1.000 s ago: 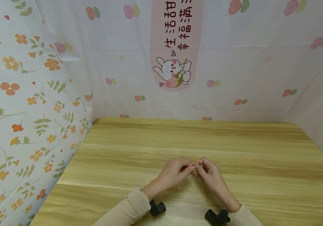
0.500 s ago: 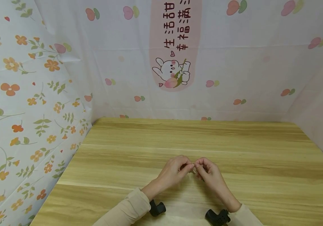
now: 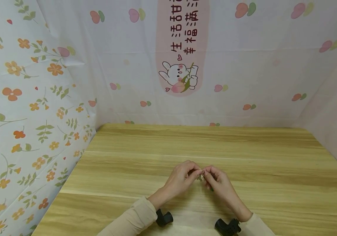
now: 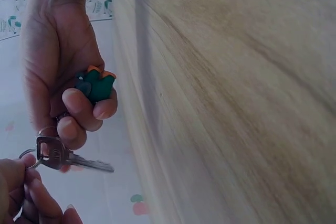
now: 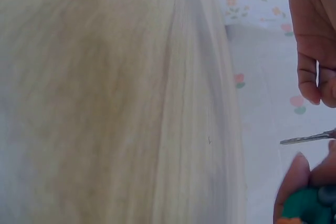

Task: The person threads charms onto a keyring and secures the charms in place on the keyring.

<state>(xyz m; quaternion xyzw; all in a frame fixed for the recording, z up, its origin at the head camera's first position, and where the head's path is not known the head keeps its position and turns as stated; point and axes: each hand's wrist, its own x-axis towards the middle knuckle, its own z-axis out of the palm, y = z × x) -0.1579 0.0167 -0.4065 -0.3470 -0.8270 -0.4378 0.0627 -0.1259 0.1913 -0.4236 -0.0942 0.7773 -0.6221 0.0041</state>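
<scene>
A metal key (image 4: 51, 153) with a silver blade hangs between my two hands, threaded on a split ring (image 4: 23, 154). My left hand (image 3: 182, 176) pinches that ring between thumb and fingertips. Close beside it, my right hand (image 3: 221, 184) holds the key's head end at the fingertips. Its lower fingers curl round a small dark green figure (image 4: 100, 88) with orange spikes. From the head view only a bit of this figure shows below the right hand. In the right wrist view the key blade (image 5: 306, 138) points out between the hands. Exactly where each fingertip meets the ring is partly hidden.
Both hands hover over the front half of a wood-grain table (image 3: 145, 141). Black devices (image 3: 165, 218) sit at the wrists. A patterned cloth (image 3: 121, 59) hangs behind the table, and a floral one (image 3: 38, 131) covers the left side.
The key has come into clearer sight between the fingertips, as has the green figure under the right hand. Both hands have shifted only slightly.
</scene>
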